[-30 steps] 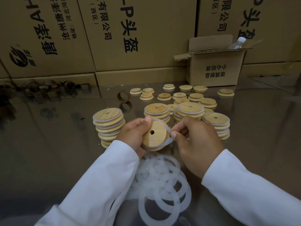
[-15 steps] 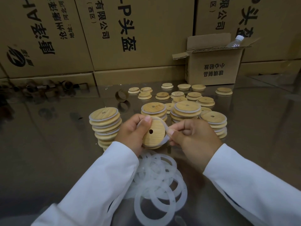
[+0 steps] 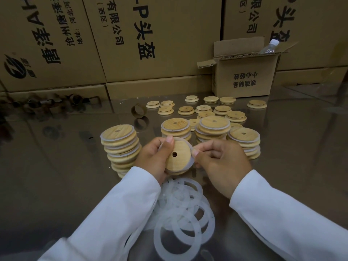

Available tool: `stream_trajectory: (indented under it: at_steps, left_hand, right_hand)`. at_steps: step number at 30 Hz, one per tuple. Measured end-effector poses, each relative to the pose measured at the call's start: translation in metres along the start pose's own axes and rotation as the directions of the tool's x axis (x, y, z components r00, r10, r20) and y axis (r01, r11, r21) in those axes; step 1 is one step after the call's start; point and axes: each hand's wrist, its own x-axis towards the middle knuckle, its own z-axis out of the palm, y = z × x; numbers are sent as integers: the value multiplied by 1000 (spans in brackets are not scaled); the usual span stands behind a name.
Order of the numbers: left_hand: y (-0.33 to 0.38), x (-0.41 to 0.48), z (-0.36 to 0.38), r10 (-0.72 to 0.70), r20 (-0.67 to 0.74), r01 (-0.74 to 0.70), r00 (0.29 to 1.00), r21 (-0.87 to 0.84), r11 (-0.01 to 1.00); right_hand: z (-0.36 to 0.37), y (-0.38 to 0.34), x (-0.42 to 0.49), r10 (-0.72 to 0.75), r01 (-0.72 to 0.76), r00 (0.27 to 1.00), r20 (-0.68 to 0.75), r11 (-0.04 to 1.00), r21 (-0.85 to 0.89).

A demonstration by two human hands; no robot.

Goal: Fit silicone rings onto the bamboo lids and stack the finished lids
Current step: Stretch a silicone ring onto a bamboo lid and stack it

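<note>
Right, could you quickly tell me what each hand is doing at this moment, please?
Left hand: grips the bamboo lid.
Right hand: pinches the silicone ring at the lid's edge.

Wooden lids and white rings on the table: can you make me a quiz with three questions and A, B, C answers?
1. Where is the pile of loose rings?
A. On the table, between the person's sleeves.
B. Inside a cardboard box.
C. On top of a lid stack.

2. How many holes does the held lid have?
A. None.
B. One.
C. Three.

3. What is the right hand doing?
A. Lying flat on the table.
B. Holding a bottle.
C. Pinching a ring at the held lid's edge.

Answers:
1 A, the rings lie on the table just below the hands.
2 B, a single round hole shows near its middle.
3 C, its thumb and fingers pinch the ring while the left hand grips the lid.
</note>
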Motion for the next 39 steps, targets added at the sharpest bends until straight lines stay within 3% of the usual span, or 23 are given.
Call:
stream_trajectory:
  at_steps: [7,12,15,20,28,39]
  left_hand:
    - [-3,7,-3,33,-97,-33,995,4,999]
    - [-6,4,-6,89,1,-89,996,75,993]
    - [-7,4,-10,93,110,-103,990,92,990]
    - [-5,4,-8,31,164,4,986,-207,978]
    - [-7,-1,-3,116,167,-91,979,-147,985]
    - [-8,3,-9,116,123,-107,986,-77,991]
  right_hand:
    - [11,6,-3,137,-134,991,2,968,213]
    - [7,7,-4,108,-81,989,-102,966,245]
    - [5,7,-3,87,-52,986,-140,969,241]
    - [2,6,-2,20,14,977,-214,988,157]
    - [4,5,-3,-98,112,968,-232,993,47]
    - [5,6,3,-16,35,986,-168,993,110]
